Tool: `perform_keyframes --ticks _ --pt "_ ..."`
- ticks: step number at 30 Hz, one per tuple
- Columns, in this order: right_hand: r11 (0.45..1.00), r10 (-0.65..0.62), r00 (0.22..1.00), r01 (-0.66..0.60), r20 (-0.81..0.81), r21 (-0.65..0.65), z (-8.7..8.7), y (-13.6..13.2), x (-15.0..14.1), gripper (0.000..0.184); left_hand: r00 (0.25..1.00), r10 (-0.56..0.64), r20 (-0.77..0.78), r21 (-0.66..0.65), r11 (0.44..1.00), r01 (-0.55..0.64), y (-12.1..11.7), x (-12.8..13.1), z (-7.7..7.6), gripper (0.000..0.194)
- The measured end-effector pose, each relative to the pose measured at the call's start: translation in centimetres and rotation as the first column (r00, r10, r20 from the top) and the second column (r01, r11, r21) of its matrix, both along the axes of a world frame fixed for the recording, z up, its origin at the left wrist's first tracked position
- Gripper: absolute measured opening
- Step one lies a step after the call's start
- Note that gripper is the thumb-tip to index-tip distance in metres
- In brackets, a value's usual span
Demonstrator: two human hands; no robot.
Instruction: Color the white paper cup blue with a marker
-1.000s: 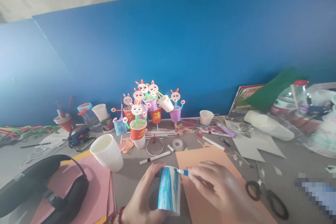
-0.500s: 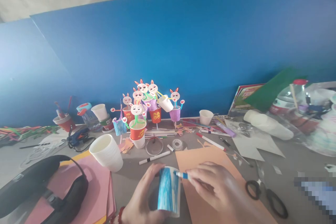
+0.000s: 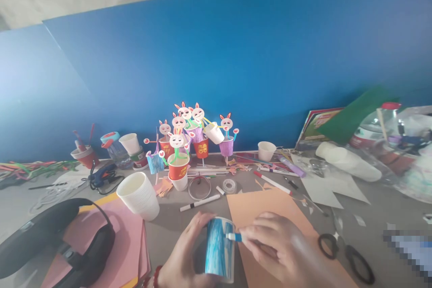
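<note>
At the bottom centre my left hand [image 3: 184, 258] wraps round a paper cup [image 3: 219, 249] lying sideways, its wall coloured in blue strokes. My right hand [image 3: 281, 249] is closed on a blue marker [image 3: 236, 237], and the marker's tip touches the cup's wall near the rim. Both hands hover over the grey table, with an orange paper sheet [image 3: 259, 204] under my right hand.
A stack of white cups [image 3: 139, 195] leans on pink paper [image 3: 121, 238] at left, beside a black headset [image 3: 57, 243]. Bunny cup figures [image 3: 189, 144] stand at the back by the blue wall. Scissors [image 3: 347, 256] lie at right; markers, tape [image 3: 229, 185] and a glue gun [image 3: 101, 175] are scattered about.
The marker tip has slid down the cup wall from the rim. The cup has tilted slightly in my left hand.
</note>
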State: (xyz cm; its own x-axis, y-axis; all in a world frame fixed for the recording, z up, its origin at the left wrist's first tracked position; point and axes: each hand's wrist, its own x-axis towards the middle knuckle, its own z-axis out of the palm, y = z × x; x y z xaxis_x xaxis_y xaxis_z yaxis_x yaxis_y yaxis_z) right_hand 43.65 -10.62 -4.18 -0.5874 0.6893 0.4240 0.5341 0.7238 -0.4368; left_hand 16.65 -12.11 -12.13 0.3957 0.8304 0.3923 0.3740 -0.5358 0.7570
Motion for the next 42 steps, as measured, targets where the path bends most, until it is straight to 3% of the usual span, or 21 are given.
perform_keyframes --ticks 4,9,14,20,25,31,38,42 --pt "0.998 -0.063 0.998 0.063 -0.018 -0.011 0.0 0.1 0.1 0.027 1.0 0.006 -0.012 0.01 1.0 -0.006 0.1 0.1 0.1 0.098" --pt "1.0 0.006 0.999 -0.005 0.038 -0.017 0.1 0.1 0.1 0.027 1.0 -0.015 -0.026 0.009 1.0 0.015 0.2 0.2 0.4 0.099" --pt "0.997 -0.07 0.997 0.071 0.025 -0.04 0.0 0.2 0.1 0.029 1.0 -0.01 -0.024 0.072 0.997 0.012 0.2 0.5 1.0 0.098" --pt "1.0 -0.024 0.999 0.025 0.045 -0.014 -0.2 -0.1 0.1 0.026 1.0 -0.028 -0.01 0.055 0.998 0.028 0.3 0.6 1.3 0.097" --pt "0.997 -0.079 0.996 0.08 0.027 -0.015 -0.3 0.0 0.0 0.025 0.999 0.002 -0.039 0.061 0.998 0.0 0.1 0.2 0.9 0.098" --pt "0.998 -0.058 0.998 0.058 0.034 0.002 -0.4 0.1 0.0 0.025 0.998 -0.062 0.016 0.071 0.996 0.061 0.1 0.8 1.4 0.093" --pt "0.999 -0.05 0.996 0.051 0.073 -0.007 -0.2 0.0 0.1 0.026 0.998 -0.052 -0.04 0.039 0.998 0.054 0.3 0.7 1.2 0.102" --pt "0.997 -0.078 0.996 0.079 0.05 -0.013 -0.2 0.1 0.0 0.026 0.998 -0.058 -0.019 0.044 0.997 0.058 0.4 1.0 1.8 0.098"
